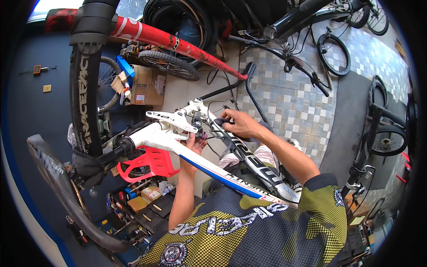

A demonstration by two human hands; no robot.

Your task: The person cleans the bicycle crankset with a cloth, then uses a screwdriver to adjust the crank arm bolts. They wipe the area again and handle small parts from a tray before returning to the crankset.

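Observation:
A white full-suspension bicycle frame [153, 135] lies across in front of me, with blue and red trim on one tube. A black rear shock [196, 121] sits between its white linkage arm [171, 119] and the tubes. My left hand [195, 149] reaches up from below, its thumb and fingers closed around the shock's lower end beside a small purple part. The frame hides some of those fingers. My right hand [243, 124] pinches a dark cloth [219, 122] against the upper end of the black-and-white tube [253, 164].
A black repair-stand clamp [122, 147] grips the frame at left. Behind it is a red plastic seat [155, 162], above scattered tools [138, 218]. A red tube [169, 40] crosses overhead. Cardboard boxes [147, 82] and bicycle wheels [169, 64] stand beyond; more bicycles [378, 120] stand at right.

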